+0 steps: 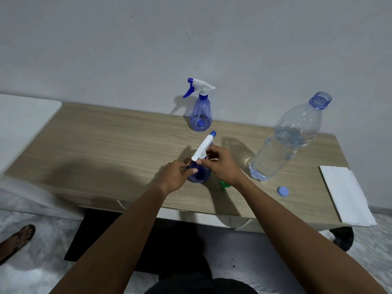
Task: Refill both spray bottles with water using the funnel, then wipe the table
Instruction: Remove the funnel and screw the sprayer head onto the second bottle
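Upright near spray bottle (202,175); upright, capped far spray bottle (201,117).

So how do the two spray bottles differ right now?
The far spray bottle stands alone by the wall; the near spray bottle is held by the left hand and right hand. The far one's top sits upright; the near one's tilts. Both are clear blue with white tops.

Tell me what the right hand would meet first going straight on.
The trigger head of the near spray bottle, whose collar the right hand now pinches. Just past it, likely the left hand gripping that bottle; depth is unclear.
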Tool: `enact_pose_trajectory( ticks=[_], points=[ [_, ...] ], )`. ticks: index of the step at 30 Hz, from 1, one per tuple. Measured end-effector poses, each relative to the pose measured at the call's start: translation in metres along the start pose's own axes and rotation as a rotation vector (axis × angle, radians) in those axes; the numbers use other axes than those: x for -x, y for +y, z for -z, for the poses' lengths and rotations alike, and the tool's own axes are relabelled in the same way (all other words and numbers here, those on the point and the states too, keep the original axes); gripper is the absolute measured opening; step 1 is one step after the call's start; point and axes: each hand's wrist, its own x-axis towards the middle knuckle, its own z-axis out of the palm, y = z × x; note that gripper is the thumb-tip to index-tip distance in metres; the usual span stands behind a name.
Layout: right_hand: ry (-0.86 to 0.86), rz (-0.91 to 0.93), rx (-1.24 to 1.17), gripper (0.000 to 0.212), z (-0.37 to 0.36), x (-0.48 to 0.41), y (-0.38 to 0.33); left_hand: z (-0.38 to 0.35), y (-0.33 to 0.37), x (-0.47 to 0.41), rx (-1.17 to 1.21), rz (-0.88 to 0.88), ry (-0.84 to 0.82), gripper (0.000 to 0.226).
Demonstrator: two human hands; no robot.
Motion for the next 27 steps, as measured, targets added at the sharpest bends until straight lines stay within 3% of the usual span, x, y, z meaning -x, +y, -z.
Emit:
enact_pose_trajectory(
  ticks=[5,10,24,27],
  points=[
    [0.034,-0.051,-0.03,0.05,-0.004,-0.002,0.001,0.0,-0.002,-0.002,-0.018,0.013,0.002,0.066],
    [-0.019,-0.05,-0.083,0.029,0.005,0.0,0.002,0.001,-0.002,0.0,-0.001,-0.023,-0.013,0.047],
    [0.124,-0.007,-0.018,0.024,-0.013,0.012,0.0,0.0,0.006,0.009,-0.015,0.018,0.022,0.03],
    [0.073,0.007,-0.08,0.02,-0.01,0.018,-0.003,0.004,0.01,0.021,0.113,0.001,0.027,0.021]
  ],
)
